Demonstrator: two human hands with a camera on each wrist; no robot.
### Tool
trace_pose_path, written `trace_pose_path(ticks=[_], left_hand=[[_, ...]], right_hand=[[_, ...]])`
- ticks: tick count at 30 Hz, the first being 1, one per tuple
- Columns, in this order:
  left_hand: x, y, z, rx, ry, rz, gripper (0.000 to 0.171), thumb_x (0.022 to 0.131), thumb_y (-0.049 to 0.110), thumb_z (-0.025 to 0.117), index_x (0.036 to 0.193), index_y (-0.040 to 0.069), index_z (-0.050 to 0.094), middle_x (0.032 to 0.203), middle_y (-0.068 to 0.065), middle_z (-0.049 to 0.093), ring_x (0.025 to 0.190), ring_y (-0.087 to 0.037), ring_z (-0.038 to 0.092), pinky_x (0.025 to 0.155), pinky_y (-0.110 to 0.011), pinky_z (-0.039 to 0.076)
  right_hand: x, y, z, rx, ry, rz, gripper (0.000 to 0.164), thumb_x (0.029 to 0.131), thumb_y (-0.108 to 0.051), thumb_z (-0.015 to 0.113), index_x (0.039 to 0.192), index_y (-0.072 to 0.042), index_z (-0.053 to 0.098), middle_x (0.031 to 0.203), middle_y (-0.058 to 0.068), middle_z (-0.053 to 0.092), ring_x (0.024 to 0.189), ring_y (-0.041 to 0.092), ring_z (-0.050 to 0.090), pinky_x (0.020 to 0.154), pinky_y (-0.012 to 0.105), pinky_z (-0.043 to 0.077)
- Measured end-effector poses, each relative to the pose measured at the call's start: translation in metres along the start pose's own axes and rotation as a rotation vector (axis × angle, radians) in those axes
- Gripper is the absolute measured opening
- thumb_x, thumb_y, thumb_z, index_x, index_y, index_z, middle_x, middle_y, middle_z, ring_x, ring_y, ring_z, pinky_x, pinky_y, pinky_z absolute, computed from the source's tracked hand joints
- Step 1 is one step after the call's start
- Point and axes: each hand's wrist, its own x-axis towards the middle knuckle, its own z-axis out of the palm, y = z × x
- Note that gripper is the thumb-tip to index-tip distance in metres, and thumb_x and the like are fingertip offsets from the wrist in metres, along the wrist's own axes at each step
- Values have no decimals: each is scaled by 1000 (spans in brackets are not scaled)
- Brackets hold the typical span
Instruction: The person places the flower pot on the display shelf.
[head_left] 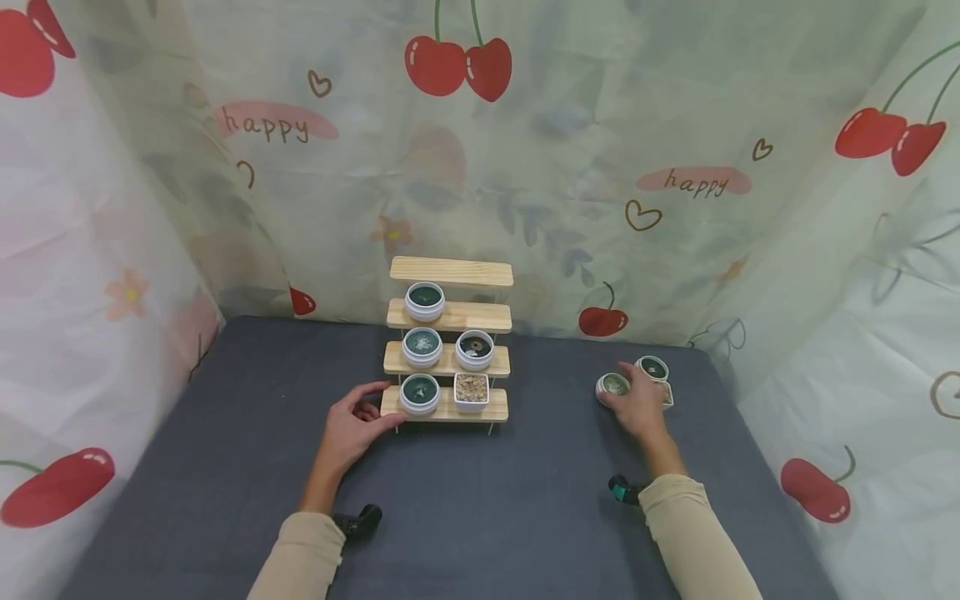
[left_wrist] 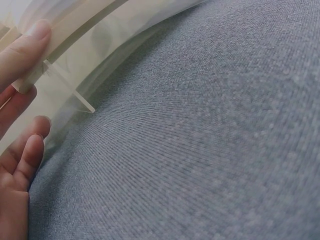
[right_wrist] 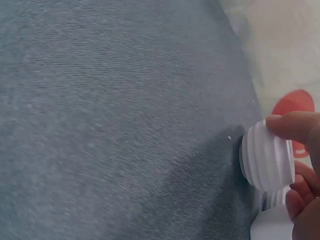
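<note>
My left hand (head_left: 358, 425) grips the left end of the lowest board of a wooden tiered stand (head_left: 452, 271); in the left wrist view the thumb lies on the board's edge. On the stand's lower tiers sit several small white pots, among them a round green-filled pot (head_left: 420, 393) and a square pot of tan bits (head_left: 472, 390). Over to the right, my right hand (head_left: 641, 407) pinches a ribbed white pot (right_wrist: 265, 156) with pale green contents. Beside that hand stand a dark green-filled pot (head_left: 653, 367) and a partly hidden square pot (head_left: 667, 395).
A dark grey cloth (head_left: 555, 500) covers the table. Printed curtains (head_left: 525, 167) with cherries hang behind and along both sides. Dark devices (head_left: 363, 522) are worn at both wrists. Thin legs (left_wrist: 70, 86) support the stand.
</note>
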Motion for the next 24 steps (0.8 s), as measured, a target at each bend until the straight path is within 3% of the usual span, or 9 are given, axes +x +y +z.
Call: trace_pose_path(ticks=[16, 24], left_hand=[[1, -2, 0, -8, -15, -21, 62, 71, 42, 93, 126, 26, 69, 90, -13, 65, 76, -15, 59, 65, -23, 46], [0, -2, 0, -11, -13, -26, 63, 70, 42, 94, 126, 25, 69, 89, -13, 65, 75, -16, 59, 64, -23, 46]], right_hand=[[-3, 0, 13, 11, 15, -27, 66, 88, -18, 76, 141, 12, 50, 139, 36, 52, 133, 50, 46, 113, 59, 33], [-3, -23, 5, 106, 40, 10, 73, 87, -29, 79, 145, 5, 50, 143, 29, 54, 134, 44, 49, 112, 57, 37]])
